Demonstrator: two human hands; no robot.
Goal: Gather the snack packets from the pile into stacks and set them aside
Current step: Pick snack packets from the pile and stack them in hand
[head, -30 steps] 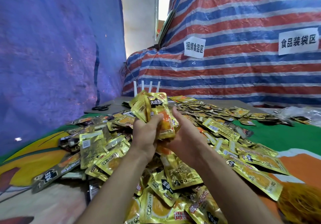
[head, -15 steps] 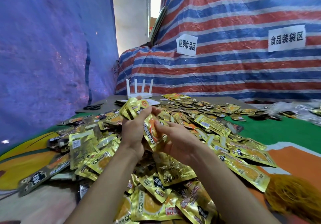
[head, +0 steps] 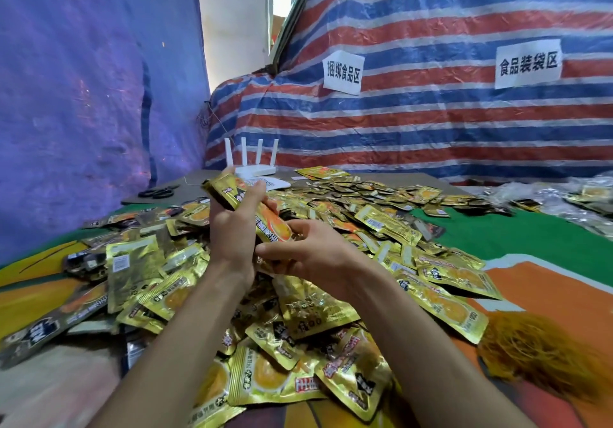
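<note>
A big pile of gold snack packets point(head: 318, 301) covers the middle of the table. Above it, my left hand point(head: 232, 231) grips a stack of gold packets point(head: 252, 210), thumb across the top and fingers behind. The stack slants down to the right. My right hand point(head: 308, 248) sits just right of it, fingers curled at the stack's lower end, pinching it there. Both forearms reach in from the bottom edge.
A white router point(head: 253, 168) with several antennas and black scissors point(head: 159, 192) lie at the table's far left. A heap of orange rubber bands point(head: 544, 351) sits at the right front. Clear bags point(head: 577, 202) lie far right. Tarps hang behind and to the left.
The stack has tipped from upright to a slant toward the right. My right hand has come off its side and now holds the lower end.
</note>
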